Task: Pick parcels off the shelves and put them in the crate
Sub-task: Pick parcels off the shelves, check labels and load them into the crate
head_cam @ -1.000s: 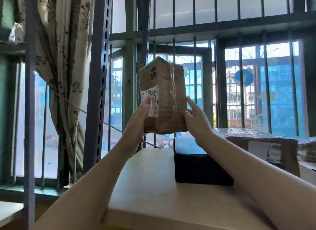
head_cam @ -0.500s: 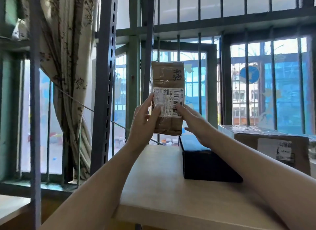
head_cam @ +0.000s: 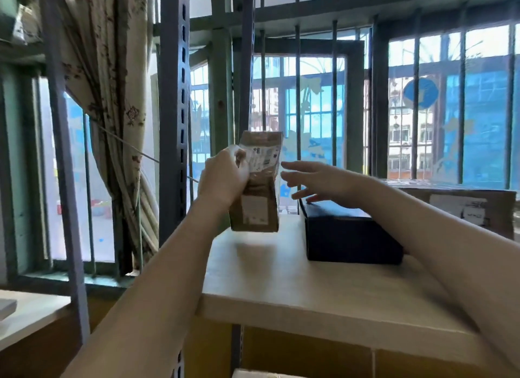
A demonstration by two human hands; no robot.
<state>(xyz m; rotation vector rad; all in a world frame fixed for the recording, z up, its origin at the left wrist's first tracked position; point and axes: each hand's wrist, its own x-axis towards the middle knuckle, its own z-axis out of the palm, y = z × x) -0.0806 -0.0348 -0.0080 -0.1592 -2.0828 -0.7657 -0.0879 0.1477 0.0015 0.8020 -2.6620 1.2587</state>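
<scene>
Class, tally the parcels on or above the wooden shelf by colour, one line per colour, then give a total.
Brown: 2, the taped parcel gripped by the left hand, and the cardboard box at the far right of the shelf.
Black: 1, the black box lying on the shelf near the open right hand.
Total: 3

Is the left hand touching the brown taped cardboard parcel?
Touching: the head view shows the left hand gripping the brown taped cardboard parcel, fingers curled round its edge.
</scene>
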